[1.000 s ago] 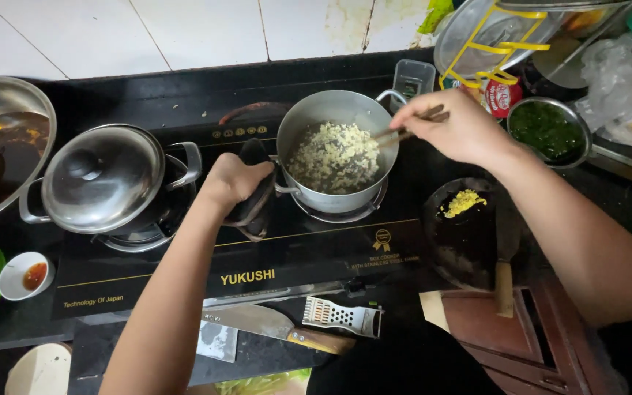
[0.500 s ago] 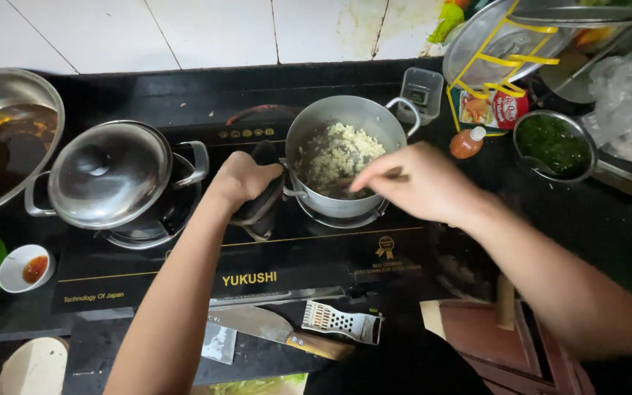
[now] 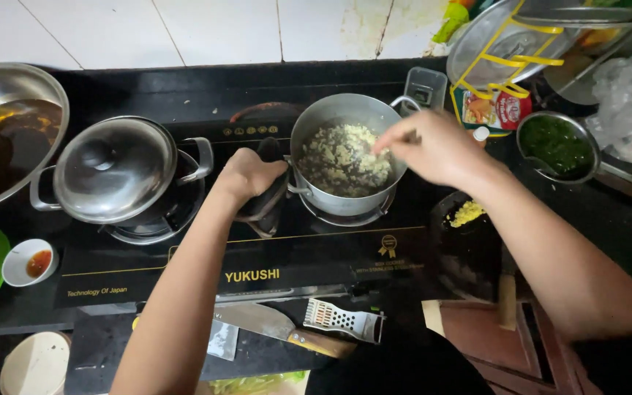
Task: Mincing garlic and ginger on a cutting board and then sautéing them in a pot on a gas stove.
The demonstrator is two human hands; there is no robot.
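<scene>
Left hand (image 3: 246,178) grips dark cloth (image 3: 268,201) at pot (image 3: 345,197); right hand (image 3: 433,146) closed above chopped pale bits (image 3: 338,157).

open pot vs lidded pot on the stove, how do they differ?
The open pot has no lid and shows pale chopped food; the lidded pot is covered, contents hidden. The left hand grips the open pot's handle and the right hand is over it; nobody touches the lidded pot. Both are steel with side handles.
</scene>
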